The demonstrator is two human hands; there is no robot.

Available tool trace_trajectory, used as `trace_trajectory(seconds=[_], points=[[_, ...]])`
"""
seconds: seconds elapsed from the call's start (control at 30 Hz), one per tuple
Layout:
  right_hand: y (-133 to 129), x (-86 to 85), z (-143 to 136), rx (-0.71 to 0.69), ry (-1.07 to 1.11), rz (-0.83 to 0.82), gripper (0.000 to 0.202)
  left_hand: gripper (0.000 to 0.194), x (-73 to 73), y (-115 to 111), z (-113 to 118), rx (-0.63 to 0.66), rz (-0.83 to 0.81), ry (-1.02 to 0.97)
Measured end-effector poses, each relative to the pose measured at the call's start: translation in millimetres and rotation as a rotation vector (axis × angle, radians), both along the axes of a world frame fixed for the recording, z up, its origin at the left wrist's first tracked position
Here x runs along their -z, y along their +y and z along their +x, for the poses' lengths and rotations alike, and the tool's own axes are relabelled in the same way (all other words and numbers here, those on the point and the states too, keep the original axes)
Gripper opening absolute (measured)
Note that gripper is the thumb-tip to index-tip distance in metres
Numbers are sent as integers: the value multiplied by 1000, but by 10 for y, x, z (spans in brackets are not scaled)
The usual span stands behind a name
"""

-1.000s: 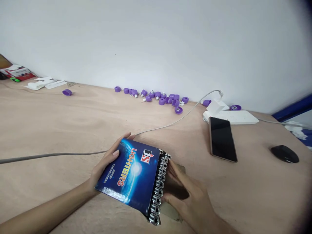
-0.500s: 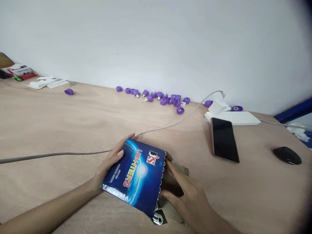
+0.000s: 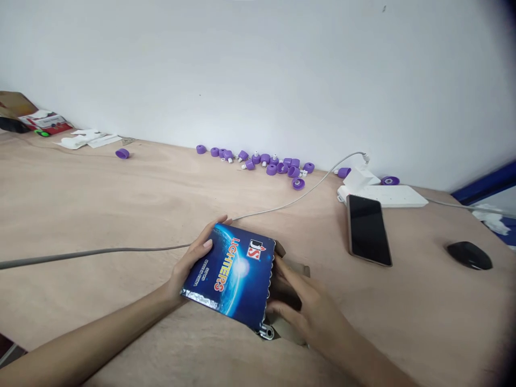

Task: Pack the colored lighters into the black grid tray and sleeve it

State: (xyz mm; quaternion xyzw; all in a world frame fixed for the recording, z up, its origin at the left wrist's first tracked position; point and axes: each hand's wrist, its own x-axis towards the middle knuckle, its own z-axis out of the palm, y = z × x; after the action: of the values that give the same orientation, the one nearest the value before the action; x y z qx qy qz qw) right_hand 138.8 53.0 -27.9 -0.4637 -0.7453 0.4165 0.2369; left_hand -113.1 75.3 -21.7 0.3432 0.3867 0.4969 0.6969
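Note:
A blue box marked "LIGHTERS" [image 3: 231,274] is tilted above the table, its open side facing right. My left hand [image 3: 192,263] grips its left side, thumb on the printed face and fingers behind. Brown cardboard flaps [image 3: 288,328] spread from the open side. My right hand [image 3: 308,301] is at that opening, thumb and fingers apart, with fingertips partly hidden by the box edge. A row of metal-rimmed pieces shows along the box's edge, and one metal end [image 3: 266,331] sticks out at the lower corner.
Several purple caps [image 3: 271,169] lie along the wall. A grey cable [image 3: 133,249] crosses the table behind the box. To the right are a phone [image 3: 368,230], a white power strip [image 3: 399,196] and a black mouse [image 3: 470,255]. Papers [image 3: 86,138] lie far left.
The box and both hands appear slightly higher in the view, and the box has shifted a little right. The background has shifted slightly too. My left hand keeps its grip.

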Motion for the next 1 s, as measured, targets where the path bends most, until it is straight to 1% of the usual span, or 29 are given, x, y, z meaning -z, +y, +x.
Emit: trace_trajectory(seconds=[0.1,0.2,0.27,0.37,0.5,0.57,0.67,0.73,0.77,0.87,1.0], points=[[-6,-125,40,-53,-1,-58,91,55,-23,9,2,-6,27,32],[-10,-178,19,-3,11,-107,97,53,-47,14,12,-11,33,42],[-1,-162,-10,36,27,-157,99,53,-53,14,22,-18,35,43],[15,-93,-34,89,59,-216,102,53,-43,5,39,-18,24,37],[-4,-17,-18,93,119,-195,104,53,-21,12,38,-9,26,47],[-35,-18,-7,80,141,-167,101,52,-34,33,12,-17,73,105],[-81,-68,-9,98,140,-163,98,50,-112,58,-58,-18,280,280],[-95,-111,-25,110,160,-174,102,46,-184,49,-106,32,434,416],[-96,-129,-36,116,179,-182,106,44,-215,38,-125,68,482,476],[-75,-142,-72,151,225,-199,114,46,-257,4,-143,147,505,555],[-41,-77,-109,199,270,-175,121,51,-226,-4,-100,148,464,495]])
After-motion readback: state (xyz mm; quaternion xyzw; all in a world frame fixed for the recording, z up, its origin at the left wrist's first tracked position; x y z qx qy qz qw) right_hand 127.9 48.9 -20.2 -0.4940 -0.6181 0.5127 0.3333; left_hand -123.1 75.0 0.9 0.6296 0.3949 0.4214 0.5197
